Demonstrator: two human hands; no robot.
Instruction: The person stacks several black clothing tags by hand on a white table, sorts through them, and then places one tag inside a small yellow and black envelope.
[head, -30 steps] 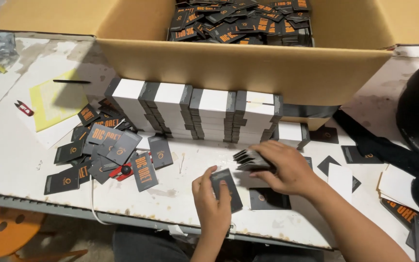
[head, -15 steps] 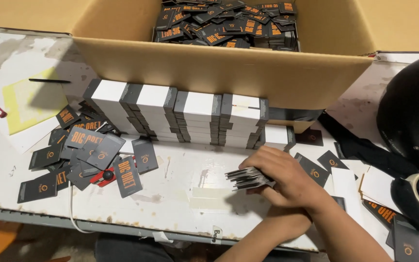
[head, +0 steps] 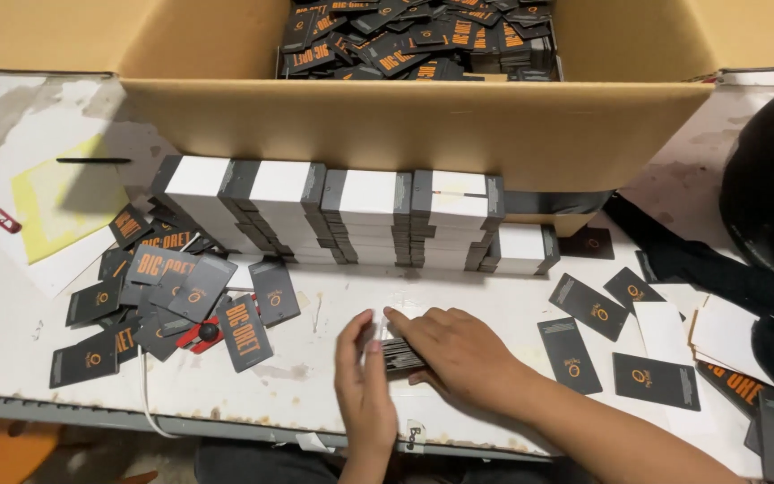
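- The right hand [head: 454,351] is lying palm down over a small stack of dark rectangular card tags [head: 398,354], low in the middle of the frame, its fingers curled over the top and clasping it.
- The left hand [head: 365,376] is standing on edge against the left end of that stack, fingers straight and together, pressing flat rather than closing round it.
- The stack is resting on the scuffed white worktable [head: 333,314], just in front of a row of neat white-topped tag bundles [head: 342,215] that are lining up across the middle of the frame.
- Behind the bundles, a big brown cardboard box [head: 405,125] is filling the top of the frame, heaped with loose black tags bearing orange print [head: 414,36].
- A loose scatter of black tags [head: 163,287] is spreading over the table at centre left, with a small red-handled tool [head: 201,333] lying among them.
- More single black tags [head: 602,332] are lying flat at lower right.
- A yellow sheet of paper [head: 55,202] is sitting at upper left, small red snips [head: 0,218] just beside it.
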